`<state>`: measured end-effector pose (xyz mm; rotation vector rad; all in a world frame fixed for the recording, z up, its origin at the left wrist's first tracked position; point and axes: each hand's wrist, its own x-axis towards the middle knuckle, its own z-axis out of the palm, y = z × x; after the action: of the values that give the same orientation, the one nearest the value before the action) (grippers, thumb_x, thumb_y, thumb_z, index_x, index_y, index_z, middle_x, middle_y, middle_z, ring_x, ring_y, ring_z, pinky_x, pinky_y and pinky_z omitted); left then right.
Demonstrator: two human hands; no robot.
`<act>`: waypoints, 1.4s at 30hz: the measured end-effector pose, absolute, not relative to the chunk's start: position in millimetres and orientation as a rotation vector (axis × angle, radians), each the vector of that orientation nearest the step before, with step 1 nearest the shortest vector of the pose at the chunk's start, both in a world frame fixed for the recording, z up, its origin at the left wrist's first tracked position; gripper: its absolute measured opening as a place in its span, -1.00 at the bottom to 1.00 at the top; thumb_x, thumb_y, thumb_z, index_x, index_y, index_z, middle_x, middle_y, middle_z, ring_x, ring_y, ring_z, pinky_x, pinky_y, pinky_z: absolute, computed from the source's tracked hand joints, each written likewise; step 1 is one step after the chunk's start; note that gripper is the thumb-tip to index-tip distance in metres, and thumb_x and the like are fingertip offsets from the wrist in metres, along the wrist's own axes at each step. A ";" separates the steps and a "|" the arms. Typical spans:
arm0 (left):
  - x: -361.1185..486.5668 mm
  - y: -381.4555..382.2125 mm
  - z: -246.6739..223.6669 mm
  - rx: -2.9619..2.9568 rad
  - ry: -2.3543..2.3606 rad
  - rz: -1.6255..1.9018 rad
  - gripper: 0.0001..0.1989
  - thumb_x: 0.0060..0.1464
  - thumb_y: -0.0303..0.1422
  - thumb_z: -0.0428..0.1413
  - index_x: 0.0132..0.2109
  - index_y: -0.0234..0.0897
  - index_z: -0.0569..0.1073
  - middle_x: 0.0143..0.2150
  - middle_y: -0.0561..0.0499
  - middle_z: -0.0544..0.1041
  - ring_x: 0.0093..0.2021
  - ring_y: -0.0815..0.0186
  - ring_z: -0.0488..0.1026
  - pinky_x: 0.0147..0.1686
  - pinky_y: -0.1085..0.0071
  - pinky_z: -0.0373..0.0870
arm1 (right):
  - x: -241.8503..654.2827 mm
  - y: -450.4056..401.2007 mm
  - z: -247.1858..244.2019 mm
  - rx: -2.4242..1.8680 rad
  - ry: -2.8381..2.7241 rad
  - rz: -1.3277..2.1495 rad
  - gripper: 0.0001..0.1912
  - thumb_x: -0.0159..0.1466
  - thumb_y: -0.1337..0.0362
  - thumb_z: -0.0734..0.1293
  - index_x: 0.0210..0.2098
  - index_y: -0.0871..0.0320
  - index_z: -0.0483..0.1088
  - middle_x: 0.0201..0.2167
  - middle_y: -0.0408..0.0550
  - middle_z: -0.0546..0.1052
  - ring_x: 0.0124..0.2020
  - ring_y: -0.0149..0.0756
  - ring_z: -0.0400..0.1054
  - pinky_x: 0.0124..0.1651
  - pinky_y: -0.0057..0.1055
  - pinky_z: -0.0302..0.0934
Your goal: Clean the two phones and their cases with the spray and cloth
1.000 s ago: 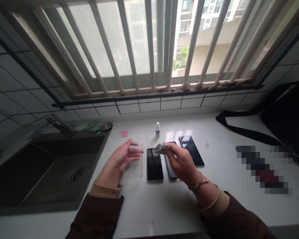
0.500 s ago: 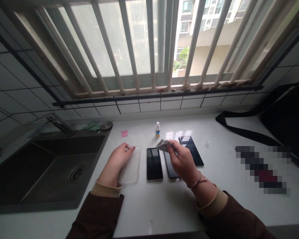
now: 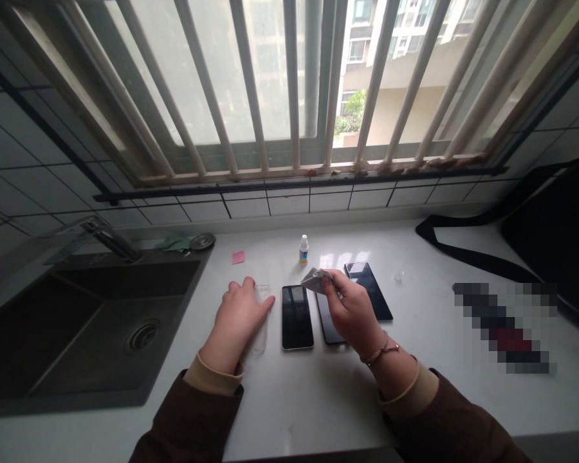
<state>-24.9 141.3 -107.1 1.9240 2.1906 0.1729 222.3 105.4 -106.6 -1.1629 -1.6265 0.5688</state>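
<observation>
My left hand (image 3: 240, 314) rests over a clear phone case (image 3: 259, 341) on the counter, its thumb spread away from the fingers. The hand covers much of the case. In my right hand (image 3: 350, 305) a crumpled grey cloth (image 3: 313, 280) is pinched between thumb and fingers. A dark-screened phone (image 3: 297, 318) lies face up between the hands. Under the right hand is a flat dark device (image 3: 332, 329), partly hidden. Behind it another dark tablet-like device (image 3: 368, 286) lies at a slant. A small white-capped bottle (image 3: 303, 251) stands upright beyond the phone.
On the left is a dark sink (image 3: 101, 334) with a metal faucet (image 3: 110, 241). A pink sticky note (image 3: 238, 257) and a small clear piece (image 3: 399, 276) lie on the white counter (image 3: 313, 405). A black bag (image 3: 554, 212) with its strap sits at the right, near a blurred-out item (image 3: 506, 328).
My left hand has gone from pinching the case's upper edge to lying over it with the thumb spread, shifting slightly right. My right hand keeps the cloth almost in place.
</observation>
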 end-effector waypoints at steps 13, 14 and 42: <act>32.7 100.8 -87.8 1.738 1.899 0.909 -0.60 0.05 -0.17 0.37 -0.06 -0.20 0.44 0.03 -0.37 0.40 0.31 -0.45 0.18 0.31 -0.18 0.11 | 224.0 106.9 -106.0 -1.276 -1.462 0.516 -0.70 0.56 0.11 0.19 0.00 0.06 0.51 -0.17 0.00 0.66 -0.17 -0.12 0.56 -0.09 -0.28 0.35; 43.1 95.6 -90.1 1.650 1.770 0.993 -0.59 -0.03 -0.24 0.42 -0.10 -0.18 0.43 -0.03 -0.33 0.41 0.33 -0.45 0.15 0.32 -0.14 0.09 | 224.2 107.3 -106.7 -1.280 -1.455 0.515 -0.70 0.55 0.11 0.19 0.00 0.07 0.52 -0.17 0.00 0.66 -0.17 -0.13 0.56 -0.10 -0.28 0.34; 34.2 127.9 -85.7 1.022 1.262 0.650 -0.57 -0.11 -0.29 0.36 -0.06 -0.31 0.54 -0.32 -0.03 0.54 -0.42 0.27 0.44 -0.45 0.41 0.22 | 219.6 123.6 -115.1 -0.923 -0.615 1.481 -0.63 0.19 0.06 0.56 -0.07 0.08 0.58 -0.14 -0.03 0.67 -0.19 -0.22 0.55 -0.12 -0.26 0.51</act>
<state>34.2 127.9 -85.7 1.0224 1.2617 0.6502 219.6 123.6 -115.1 -0.9227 -0.6151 1.4809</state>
